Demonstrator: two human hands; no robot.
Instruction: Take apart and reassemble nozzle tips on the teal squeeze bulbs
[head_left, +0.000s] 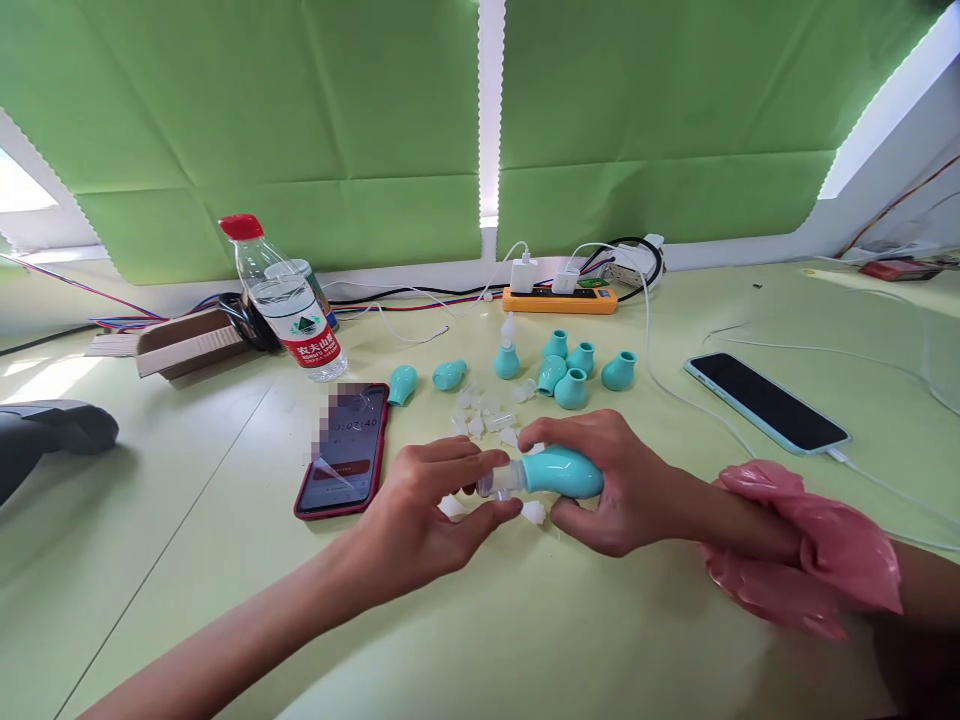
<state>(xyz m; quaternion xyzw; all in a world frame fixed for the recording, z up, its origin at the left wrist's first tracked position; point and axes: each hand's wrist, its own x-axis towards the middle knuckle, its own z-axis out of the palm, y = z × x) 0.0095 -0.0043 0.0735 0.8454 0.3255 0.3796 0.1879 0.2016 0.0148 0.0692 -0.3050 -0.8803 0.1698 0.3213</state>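
My right hand (pixel 600 490) is closed round a teal rubber bulb (pixel 564 472) lying sideways over the green table. My left hand (pixel 427 505) pinches the clear plastic tip (pixel 498 480) at the bulb's open end, thumb and fingers closed on it. Several loose clear tips (pixel 480 418) lie just behind my hands, and one white piece (pixel 534 512) lies under the bulb. Several more teal bulbs (pixel 571 372) stand or lie further back. One bulb (pixel 507 355) has a white tip fitted. A pink plastic bag (pixel 810 550) wraps my right wrist.
A red-cased phone (pixel 343 450) lies left of my hands. A water bottle (pixel 289 300) and a cardboard box (pixel 187 342) stand at the back left. An orange power strip (pixel 559 298) with chargers sits at the back. A second phone (pixel 765 402) on a cable lies right.
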